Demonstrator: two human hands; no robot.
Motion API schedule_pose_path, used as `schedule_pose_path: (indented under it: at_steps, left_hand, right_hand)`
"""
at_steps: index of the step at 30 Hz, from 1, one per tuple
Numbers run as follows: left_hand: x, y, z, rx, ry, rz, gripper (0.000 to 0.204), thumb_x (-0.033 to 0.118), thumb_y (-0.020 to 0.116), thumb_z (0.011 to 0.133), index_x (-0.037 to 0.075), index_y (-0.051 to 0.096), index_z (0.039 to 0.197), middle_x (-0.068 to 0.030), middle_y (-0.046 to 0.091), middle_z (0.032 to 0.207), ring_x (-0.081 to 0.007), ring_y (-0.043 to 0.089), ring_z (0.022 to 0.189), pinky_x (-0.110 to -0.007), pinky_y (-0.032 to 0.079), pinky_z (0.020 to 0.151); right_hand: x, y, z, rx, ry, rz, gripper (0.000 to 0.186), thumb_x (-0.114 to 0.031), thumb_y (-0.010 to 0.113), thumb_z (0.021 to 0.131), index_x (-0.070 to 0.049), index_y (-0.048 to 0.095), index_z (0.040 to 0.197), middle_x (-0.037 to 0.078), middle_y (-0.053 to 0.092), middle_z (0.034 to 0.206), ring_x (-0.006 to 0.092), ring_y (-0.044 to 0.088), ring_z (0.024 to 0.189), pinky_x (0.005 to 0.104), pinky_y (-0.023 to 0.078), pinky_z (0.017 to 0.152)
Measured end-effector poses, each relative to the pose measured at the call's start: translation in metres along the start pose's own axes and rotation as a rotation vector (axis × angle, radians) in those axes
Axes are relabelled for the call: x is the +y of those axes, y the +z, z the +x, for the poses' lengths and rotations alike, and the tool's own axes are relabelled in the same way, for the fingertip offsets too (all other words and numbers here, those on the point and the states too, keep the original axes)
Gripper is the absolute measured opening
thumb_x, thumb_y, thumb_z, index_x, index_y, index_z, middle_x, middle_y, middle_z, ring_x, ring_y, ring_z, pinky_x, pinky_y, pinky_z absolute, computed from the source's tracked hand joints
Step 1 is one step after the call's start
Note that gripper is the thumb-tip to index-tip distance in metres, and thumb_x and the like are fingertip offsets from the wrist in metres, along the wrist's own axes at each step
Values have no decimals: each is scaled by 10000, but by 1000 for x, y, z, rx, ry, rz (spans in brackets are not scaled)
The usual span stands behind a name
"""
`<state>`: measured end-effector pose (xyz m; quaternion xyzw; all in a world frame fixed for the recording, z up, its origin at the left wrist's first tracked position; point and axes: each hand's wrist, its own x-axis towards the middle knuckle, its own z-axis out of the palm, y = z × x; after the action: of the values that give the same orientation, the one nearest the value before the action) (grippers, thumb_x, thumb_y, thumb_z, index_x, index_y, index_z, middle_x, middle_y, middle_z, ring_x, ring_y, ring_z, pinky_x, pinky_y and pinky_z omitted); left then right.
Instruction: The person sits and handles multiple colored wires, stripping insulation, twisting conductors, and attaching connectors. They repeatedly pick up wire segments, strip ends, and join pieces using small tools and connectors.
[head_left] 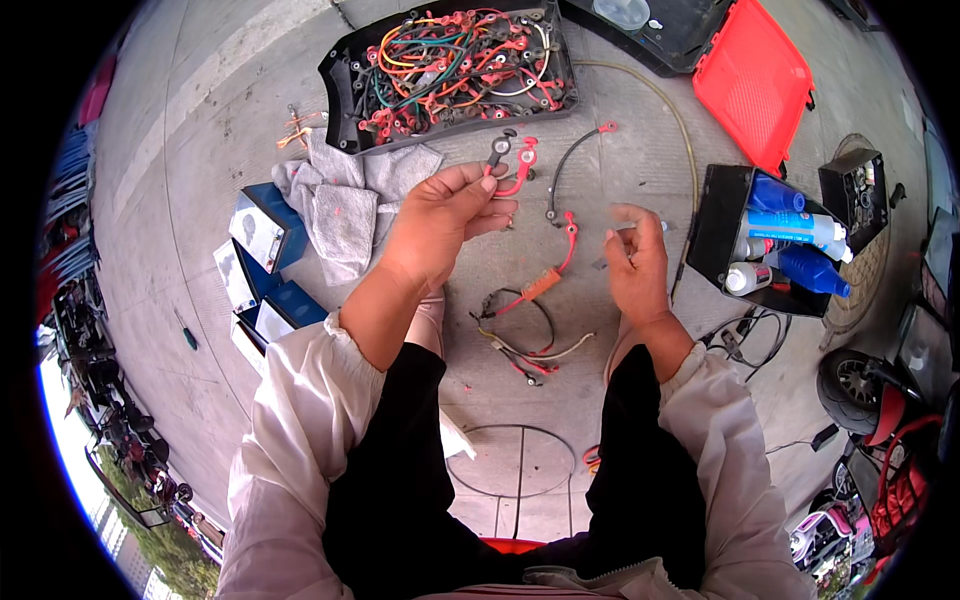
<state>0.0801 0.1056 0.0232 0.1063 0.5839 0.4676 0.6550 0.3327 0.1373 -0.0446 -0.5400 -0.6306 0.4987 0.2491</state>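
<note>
Between the thumb and fingers of my left hand (440,215) is a short red battery cable (516,183). Its two ring terminals point away from me, one under a black cap and the other under a red cap. My right hand (640,268) hovers to the right, fingers loosely bent and apart, with nothing visible in them. On the ground between the hands lies a black cable (563,170) with a red end. Nearer to me are a red cable with an orange sleeve (541,284) and a bundle of thin wires (530,360).
A black tray (345,100) heaped with cables stands at the far side. Left are a grey cloth (345,220), blue-and-white boxes (270,250) and a screwdriver (187,332). To the right are an open red-lidded case (755,85) and a black bin (712,235) of bottles.
</note>
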Motion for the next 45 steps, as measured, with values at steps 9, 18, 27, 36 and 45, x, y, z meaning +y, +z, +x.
schedule_pose_path:
  at_steps: [9,18,27,36,45]
  left_hand:
    - [2,-13,14,107,43,83,409,218,530,986,-5,481,1325,-151,583,1262,-231,606,1103,-337,509,934]
    - [-34,-49,4,132,-148,146,316,214,521,990,23,553,1239,-98,647,1125,-175,632,985,-296,509,885]
    - [-59,-58,4,-36,-297,340,348,268,560,971,31,574,1225,-58,640,1068,-130,599,951,-276,483,852]
    - [-66,-62,7,-67,-291,467,400,255,585,939,5,568,1251,-103,633,1125,-172,598,1008,-292,471,887]
    - [-80,-56,-1,-461,-156,815,407,219,609,902,4,572,1246,-157,660,1117,-251,626,1038,-337,472,902]
  right_hand:
    - [52,8,-7,-503,-115,-361,361,-56,581,851,-82,539,1208,173,555,1047,350,592,923,401,477,839]
    - [57,36,-20,-740,80,-785,162,-82,561,851,-73,537,1010,174,640,970,383,634,885,495,497,753]
    - [75,22,-25,-564,-161,-659,191,-110,551,859,-80,536,1048,167,630,981,387,623,869,493,499,716]
    - [78,17,-26,-724,-115,-685,172,-143,605,851,-74,540,994,163,613,903,369,619,887,474,484,701]
    - [12,12,-8,-453,-92,-94,177,-65,670,816,-27,567,954,126,621,889,282,628,813,348,490,717]
